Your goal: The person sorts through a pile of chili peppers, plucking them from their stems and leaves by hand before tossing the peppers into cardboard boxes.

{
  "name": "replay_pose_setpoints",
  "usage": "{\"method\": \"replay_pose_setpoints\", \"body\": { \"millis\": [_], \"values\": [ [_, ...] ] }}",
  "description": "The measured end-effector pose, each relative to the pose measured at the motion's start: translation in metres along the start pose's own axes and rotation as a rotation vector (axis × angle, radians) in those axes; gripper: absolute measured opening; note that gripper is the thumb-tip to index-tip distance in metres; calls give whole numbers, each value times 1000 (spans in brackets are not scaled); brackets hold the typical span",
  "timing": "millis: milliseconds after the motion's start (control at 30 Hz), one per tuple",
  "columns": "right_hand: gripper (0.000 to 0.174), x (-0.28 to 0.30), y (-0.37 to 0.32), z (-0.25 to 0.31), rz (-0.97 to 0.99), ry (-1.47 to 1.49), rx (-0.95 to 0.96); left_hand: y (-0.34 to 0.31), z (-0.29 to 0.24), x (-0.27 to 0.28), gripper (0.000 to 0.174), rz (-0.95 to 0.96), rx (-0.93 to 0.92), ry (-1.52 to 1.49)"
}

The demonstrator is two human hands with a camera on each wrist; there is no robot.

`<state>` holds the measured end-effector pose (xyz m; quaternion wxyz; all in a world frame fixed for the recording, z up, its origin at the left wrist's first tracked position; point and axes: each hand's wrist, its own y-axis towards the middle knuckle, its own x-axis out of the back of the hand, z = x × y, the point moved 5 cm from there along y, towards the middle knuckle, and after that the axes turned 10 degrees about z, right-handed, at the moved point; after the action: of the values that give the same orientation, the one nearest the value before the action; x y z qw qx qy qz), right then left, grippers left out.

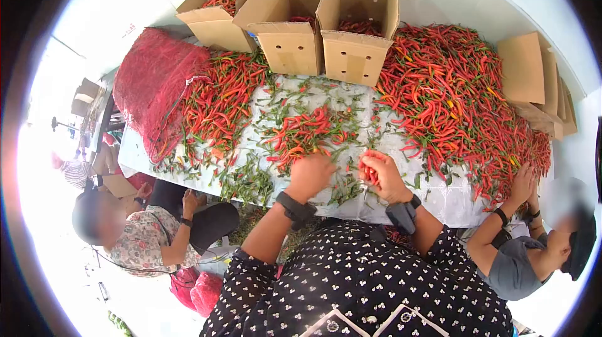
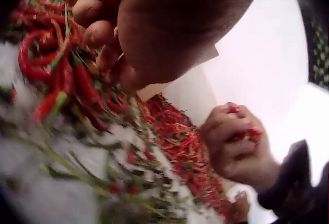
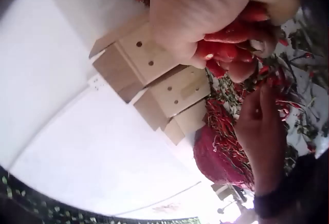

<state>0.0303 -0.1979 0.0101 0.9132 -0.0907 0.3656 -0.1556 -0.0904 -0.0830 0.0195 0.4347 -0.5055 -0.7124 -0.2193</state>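
A small heap of red chili peppers (image 1: 305,128) lies among green stems in front of the person. The left hand (image 1: 311,177) is at its near edge, fingers bent down over the peppers. In the left wrist view, curved red chilies (image 2: 64,75) lie just beside these fingertips; I cannot tell whether the fingers pinch one. To the right, the right hand (image 1: 384,176) is held close over the table and grips several red chilies (image 3: 226,47) in its curled fingers. Their ends poke out between thumb and fingers in the right wrist view.
Cardboard boxes (image 1: 290,48) holding chilies line the back. A large chili pile (image 1: 439,92) covers the right side; another pile (image 1: 222,95) lies left beside a red mesh sack (image 1: 157,73). Loose green stems (image 1: 244,180) litter the white tabletop (image 1: 382,211). One person sits at each side.
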Motion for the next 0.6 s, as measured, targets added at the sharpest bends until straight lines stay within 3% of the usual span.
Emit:
{"method": "replay_pose_setpoints", "body": {
  "millis": [33, 67, 133, 267, 333, 467, 600],
  "values": [
    [13, 5, -1, 1, 1, 1, 2, -4, 1, 16, 12, -161, -9, 213],
    [14, 7, -2, -1, 56, 90, -60, -4, 9, 19, 12, -162, -11, 214],
    [13, 5, -4, -6, 61, 214, -130, -1, 29, 17, 14, -79, 219, 345],
    [12, 8, 5, -22, 72, 273, -160, 5, 26, 23, 15, -50, 207, 299],
    [10, 5, 14, -25, 59, 219, -157, 5, 16, 36, 15, -261, 102, 73],
    [12, -12, 36, -17, 76, 99, -113, 5, -5, 38, 14, -280, -91, -271],
    [15, -19, 46, -10, 49, -70, -62, 0, -12, 36, 12, -222, -78, -538]
  ]
}}
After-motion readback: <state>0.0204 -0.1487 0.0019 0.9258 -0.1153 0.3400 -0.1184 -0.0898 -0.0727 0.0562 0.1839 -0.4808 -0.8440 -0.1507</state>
